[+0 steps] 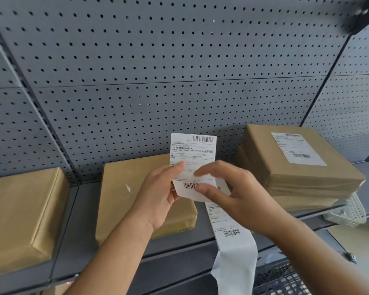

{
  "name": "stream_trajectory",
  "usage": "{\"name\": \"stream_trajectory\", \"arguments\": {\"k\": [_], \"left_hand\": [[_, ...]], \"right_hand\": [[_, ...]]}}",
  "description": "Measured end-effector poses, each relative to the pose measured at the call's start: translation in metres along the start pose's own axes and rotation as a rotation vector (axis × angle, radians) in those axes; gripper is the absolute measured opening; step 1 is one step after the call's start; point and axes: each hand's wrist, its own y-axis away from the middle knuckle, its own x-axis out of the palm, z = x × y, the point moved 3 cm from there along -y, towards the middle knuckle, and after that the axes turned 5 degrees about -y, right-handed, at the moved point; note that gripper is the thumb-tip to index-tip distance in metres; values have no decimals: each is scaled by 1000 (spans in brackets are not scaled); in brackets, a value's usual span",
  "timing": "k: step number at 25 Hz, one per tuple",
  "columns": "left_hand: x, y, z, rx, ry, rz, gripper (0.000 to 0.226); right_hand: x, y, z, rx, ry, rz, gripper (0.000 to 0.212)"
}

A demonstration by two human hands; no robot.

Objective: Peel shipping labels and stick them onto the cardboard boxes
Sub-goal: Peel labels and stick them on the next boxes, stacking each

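Observation:
My left hand pinches a white shipping label that stands upright in front of the shelf. My right hand grips the label strip just below it, where the backing bends away; the strip hangs down past the shelf edge. Behind my hands lies a brown cardboard box with no label on its top. A second bare box sits at the left. At the right is a stack of boxes, and a label is stuck on its top one.
The boxes rest on a grey metal shelf backed by grey pegboard. A white mesh basket sits at the right shelf edge. A black plastic crate is below at the right. A dark object is at the top right corner.

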Motion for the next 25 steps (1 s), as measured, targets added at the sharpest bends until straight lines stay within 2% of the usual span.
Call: {"name": "stream_trajectory", "arguments": {"k": [2, 3, 5, 7, 11, 16, 19, 25], "left_hand": [[-9, 1, -2, -4, 12, -36, 22], [-14, 1, -3, -6, 7, -52, 20], [-22, 3, -4, -3, -14, -70, 19], [-32, 4, -4, -2, -24, -78, 20], [-58, 9, -3, 19, -142, -114, 21], [-102, 6, -7, 115, -385, -332, 15], [-122, 3, -9, 151, -455, -423, 9], [-143, -11, -2, 134, -636, -486, 8]], "right_hand": [[-4, -8, -8, 74, -58, -198, 24], [-3, -13, -14, 175, -117, -268, 18], [10, -24, -27, 402, -328, -214, 16], [28, -34, -33, 526, -492, -96, 17], [48, -50, -34, 531, -590, -106, 15], [70, -71, -34, 510, -561, -83, 14], [85, -81, -37, 506, -516, -54, 13], [110, -97, -54, 502, -321, -35, 14]]}}
